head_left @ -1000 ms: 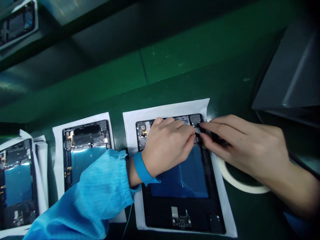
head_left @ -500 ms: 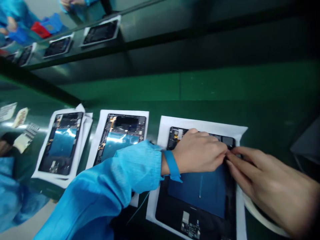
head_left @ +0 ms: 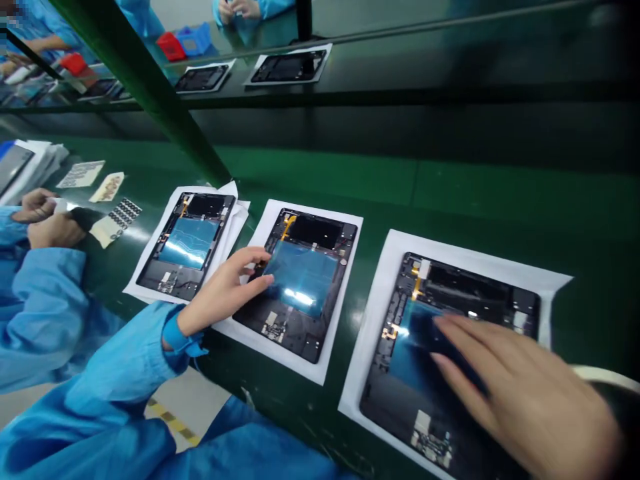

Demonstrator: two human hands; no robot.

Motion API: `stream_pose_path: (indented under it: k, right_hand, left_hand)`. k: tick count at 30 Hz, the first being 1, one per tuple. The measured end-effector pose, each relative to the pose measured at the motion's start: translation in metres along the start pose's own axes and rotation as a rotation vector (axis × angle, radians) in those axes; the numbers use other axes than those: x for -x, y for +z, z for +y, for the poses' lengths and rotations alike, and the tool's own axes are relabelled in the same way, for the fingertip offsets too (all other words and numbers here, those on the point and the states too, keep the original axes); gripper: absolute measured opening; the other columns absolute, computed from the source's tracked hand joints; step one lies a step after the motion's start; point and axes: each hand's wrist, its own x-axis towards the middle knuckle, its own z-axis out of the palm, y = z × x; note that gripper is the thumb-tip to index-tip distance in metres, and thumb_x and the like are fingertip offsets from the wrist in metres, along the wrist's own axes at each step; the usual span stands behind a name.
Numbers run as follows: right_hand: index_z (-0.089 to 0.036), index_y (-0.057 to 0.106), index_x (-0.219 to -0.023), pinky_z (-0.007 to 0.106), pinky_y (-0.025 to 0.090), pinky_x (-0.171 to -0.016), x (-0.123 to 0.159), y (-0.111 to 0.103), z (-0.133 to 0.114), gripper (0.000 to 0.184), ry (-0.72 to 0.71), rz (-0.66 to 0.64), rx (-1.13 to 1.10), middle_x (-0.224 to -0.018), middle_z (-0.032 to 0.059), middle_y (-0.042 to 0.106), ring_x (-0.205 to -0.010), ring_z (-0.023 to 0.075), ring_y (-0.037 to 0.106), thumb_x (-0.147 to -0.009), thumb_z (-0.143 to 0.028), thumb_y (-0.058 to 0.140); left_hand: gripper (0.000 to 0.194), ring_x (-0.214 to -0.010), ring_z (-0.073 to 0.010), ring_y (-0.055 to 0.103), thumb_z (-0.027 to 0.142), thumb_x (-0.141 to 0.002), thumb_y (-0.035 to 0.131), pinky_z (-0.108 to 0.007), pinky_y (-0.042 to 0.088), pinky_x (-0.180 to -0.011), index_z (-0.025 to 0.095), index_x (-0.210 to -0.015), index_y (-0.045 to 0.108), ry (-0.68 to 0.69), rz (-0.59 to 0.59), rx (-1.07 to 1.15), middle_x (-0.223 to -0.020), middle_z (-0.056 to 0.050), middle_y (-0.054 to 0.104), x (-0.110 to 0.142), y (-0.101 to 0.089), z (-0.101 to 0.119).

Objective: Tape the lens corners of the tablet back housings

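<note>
The left hand (head_left: 220, 293), with a blue band (head_left: 175, 332) around its wrist, reaches over the left edge of a black, flat, rectangular tablet with its inner parts exposed and a shiny blue panel, the middle tablet (head_left: 327, 267); its thumb and forefinger are parted, nothing visible between them, and whether they touch it I cannot tell. The right hand (head_left: 515, 373), blurred, is over a similar opened black device, the right-hand tablet (head_left: 423, 280); its fingers are spread from the thumb and look unclosed, though contact with the panel is unclear. Each of these two lies flat on its own white paper sheet on the dark green worktop (head_left: 320, 193). A third opened black unit, the left-hand tablet (head_left: 183, 280), lies on white paper to the left of the middle one. A cream-coloured ring-shaped roll (head_left: 607, 375) shows partly beyond the right hand. Farther left, a co-worker's blue-sleeved hands (head_left: 55, 227) are near a cream sheet of dark stickers (head_left: 117, 220).
</note>
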Motion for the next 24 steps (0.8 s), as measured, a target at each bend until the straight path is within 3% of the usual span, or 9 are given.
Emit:
stream_pose_path:
  k: [2,4,8,11,14,17,19,22,24]
  right_hand:
    - [-0.015,0.063,-0.135,0.043,0.056,-0.080,-0.033,0.005,-0.027,0.044,-0.080,-0.017,0.020,-0.114,0.0140,0.073,-0.095,0.0305,0.069,-0.092,-0.027,0.064]
    - [-0.010,0.070,-0.119,0.041,0.052,-0.076,-0.058,0.013,-0.049,0.031,-0.108,-0.036,0.068,-0.107,0.0154,0.072,-0.088,0.0287,0.068,-0.094,-0.027,0.062]
    - [-0.007,0.070,-0.116,0.042,0.050,-0.074,-0.077,0.030,-0.066,0.036,-0.152,-0.044,0.094,-0.108,0.0180,0.071,-0.084,0.0279,0.067,-0.100,-0.034,0.052]
    - [-0.007,0.071,-0.104,0.041,0.050,-0.072,-0.078,0.038,-0.067,0.044,-0.155,-0.034,0.084,-0.110,0.0200,0.070,-0.081,0.0264,0.065,-0.104,-0.041,0.043]
    - [-0.008,0.069,-0.101,0.039,0.051,-0.071,-0.080,0.040,-0.071,0.042,-0.135,-0.039,0.067,-0.107,0.0193,0.070,-0.081,0.0254,0.064,-0.103,-0.042,0.045]
    - [-0.008,0.067,-0.098,0.038,0.051,-0.069,-0.085,0.041,-0.075,0.037,-0.115,-0.026,0.080,-0.104,0.0184,0.070,-0.080,0.0249,0.064,-0.103,-0.038,0.047]
    - [-0.009,0.066,-0.098,0.037,0.051,-0.067,-0.087,0.042,-0.075,0.031,-0.085,-0.021,0.066,-0.104,0.0164,0.070,-0.079,0.0240,0.064,-0.101,-0.036,0.050]
    - [-0.013,0.064,-0.104,0.036,0.053,-0.070,-0.088,0.043,-0.072,0.030,0.019,-0.021,-0.066,-0.109,0.0135,0.070,-0.086,0.0239,0.067,-0.101,-0.040,0.051]
    - [-0.013,0.059,-0.122,0.036,0.056,-0.072,-0.089,0.040,-0.067,0.045,0.168,-0.013,-0.246,-0.122,0.0154,0.067,-0.093,0.0244,0.069,-0.098,-0.051,0.054]
  left_hand:
    - [0.035,-0.117,-0.0239,0.065,0.033,-0.090,0.066,-0.035,0.059,-0.086,0.022,-0.123,0.063,-0.085,-0.020,0.000,-0.140,-0.013,0.061,0.008,-0.002,-0.016]
    - [0.042,-0.112,-0.0237,0.065,0.032,-0.087,0.069,-0.035,0.057,-0.085,0.019,-0.126,0.063,-0.170,-0.029,0.060,-0.137,-0.014,0.062,0.007,0.002,-0.023]
    - [0.041,-0.087,-0.0180,0.069,0.027,-0.088,0.070,-0.032,0.057,-0.078,0.011,-0.125,0.062,-0.366,-0.023,0.285,-0.107,-0.012,0.071,-0.010,0.004,-0.026]
    - [0.040,-0.072,-0.0141,0.068,0.028,-0.092,0.069,-0.028,0.055,-0.065,0.010,-0.126,0.060,-0.444,-0.118,0.481,-0.092,-0.008,0.071,-0.020,-0.001,-0.028]
    - [0.031,-0.055,-0.0077,0.055,0.026,-0.088,0.072,-0.020,0.042,-0.050,0.011,-0.115,0.063,-0.505,-0.191,0.639,-0.076,0.000,0.063,-0.031,-0.004,-0.032]
    - [0.015,-0.048,-0.0049,0.038,0.023,-0.084,0.074,-0.019,0.028,-0.045,0.011,-0.089,0.067,-0.485,-0.223,0.626,-0.062,0.004,0.053,-0.045,-0.004,-0.033]
    - [0.016,-0.054,-0.0066,0.045,0.023,-0.079,0.078,-0.019,0.035,-0.050,0.013,-0.082,0.066,-0.419,-0.225,0.603,-0.066,0.003,0.056,-0.050,-0.003,-0.031]
    - [0.028,-0.078,-0.0149,0.063,0.032,-0.077,0.080,-0.026,0.053,-0.073,0.015,-0.095,0.068,-0.210,-0.197,0.604,-0.088,-0.002,0.068,-0.039,-0.006,-0.024]
    - [0.040,-0.086,-0.0207,0.068,0.041,-0.080,0.079,-0.033,0.057,-0.081,0.017,-0.110,0.068,-0.105,-0.156,0.595,-0.096,-0.005,0.072,-0.022,-0.014,-0.022]
